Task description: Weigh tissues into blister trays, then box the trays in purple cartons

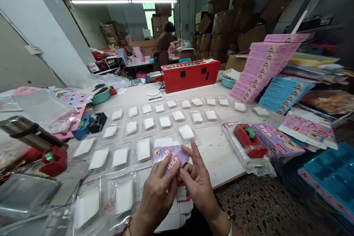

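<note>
A purple printed card box [159,155] with white flaps is between my hands at the table's front edge. My left hand [162,188] presses its fingers on the printed face, closed on the box. At its right side my right hand [196,177] pinches the edge with thumb and lower fingers, while the index finger points up. More flat printed cartons [182,195] lie beneath my hands. Clear plastic trays with white pads [143,150] stand in rows to the left and behind.
Red tape dispenser [250,143] and purple boxes [276,142] lie at right, near stacked pink boxes [257,66] and blue boxes [284,92]. Behind are a red machine [190,75] and a scale [155,95]. A steel flask [30,134] stands left. A person sits far back.
</note>
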